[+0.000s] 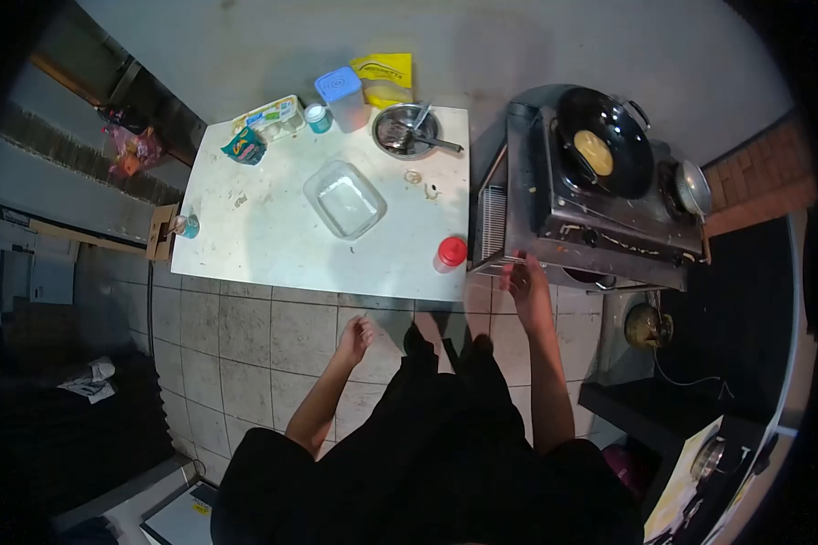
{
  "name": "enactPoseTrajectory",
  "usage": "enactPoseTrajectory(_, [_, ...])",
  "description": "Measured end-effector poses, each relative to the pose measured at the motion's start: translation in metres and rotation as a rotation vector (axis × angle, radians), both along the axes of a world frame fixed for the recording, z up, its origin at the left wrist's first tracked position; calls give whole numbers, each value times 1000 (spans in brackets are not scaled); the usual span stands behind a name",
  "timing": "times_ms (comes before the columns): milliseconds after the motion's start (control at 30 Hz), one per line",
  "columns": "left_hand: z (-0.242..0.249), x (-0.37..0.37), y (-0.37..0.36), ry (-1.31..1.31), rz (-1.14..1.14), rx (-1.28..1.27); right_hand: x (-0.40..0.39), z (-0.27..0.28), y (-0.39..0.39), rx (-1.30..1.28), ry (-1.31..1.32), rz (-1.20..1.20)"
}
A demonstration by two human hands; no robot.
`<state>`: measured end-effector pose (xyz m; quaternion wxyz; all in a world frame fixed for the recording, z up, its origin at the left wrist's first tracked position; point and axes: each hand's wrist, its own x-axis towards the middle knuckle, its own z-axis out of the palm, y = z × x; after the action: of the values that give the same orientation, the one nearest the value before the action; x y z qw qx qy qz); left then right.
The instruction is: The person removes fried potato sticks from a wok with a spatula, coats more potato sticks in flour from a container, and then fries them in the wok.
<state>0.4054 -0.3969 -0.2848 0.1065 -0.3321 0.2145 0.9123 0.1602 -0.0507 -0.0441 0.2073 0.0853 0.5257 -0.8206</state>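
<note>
My left hand [358,338] hangs over the tiled floor before the front edge of the white table, fingers loosely bent, nothing visible in it. Raised near the front left corner of the stove, my right hand [521,280] has its fingers apart and appears to hold nothing. To its left, on the table corner, stands a jar with a red lid [451,252]. A clear rectangular glass dish [344,200] sits mid-table with nothing in it. On the stove [554,218], a black wok [629,150] contains a round, pale yellow piece of food [593,153].
Along the table's [245,236] back are a steel bowl with utensils [405,130], a yellow pouch [386,78], a blue-lidded container [341,95], a small jar [318,118], an egg carton [277,116] and a green packet [244,146]. A metal pot [693,188] occupies the right burner.
</note>
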Motion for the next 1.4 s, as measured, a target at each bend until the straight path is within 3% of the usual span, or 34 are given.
enactPoseTrajectory(33, [-20,12,-8,-6,7,1,-23,-9,-14,-170,-112,-10])
enactPoseTrajectory(100, [-43,32,-13,-474,314,-221,-73,-37,-43,-237,-221,59])
enactPoseTrajectory(167, [-51,45,-10,-646,356,-309,-118,-76,-72,-296,-286,120])
enactPoseTrajectory(233, [-65,50,-8,-820,401,-391,-149,-102,-103,-215,-311,129])
enactPoseTrajectory(300, [-69,39,-7,-952,619,-392,-181,-111,-132,-137,-328,146])
enactPoseTrajectory(433, [-77,19,-45,-903,648,-367,-222,-129,-170,-98,-309,193])
enactPoseTrajectory(633, [0,-42,-90,-931,605,-719,-269,-137,-199,-25,-118,164])
enactPoseTrajectory(800, [-21,-69,-17,-961,577,-793,-294,-154,-204,46,150,223])
enactPoseTrajectory(900, [-39,-92,55,-920,672,-632,-307,-156,-211,98,317,258])
enactPoseTrajectory(1033, [-30,-113,132,-823,596,-551,-302,-113,-214,235,490,281])
enactPoseTrajectory(1133, [3,-121,161,-757,568,-562,-292,-77,-214,312,596,262])
enactPoseTrajectory(1333, [67,-95,158,-541,545,-730,-257,-13,-184,314,781,116])
enactPoseTrajectory(1400, [83,-88,140,-451,492,-796,-232,29,-159,291,726,47])
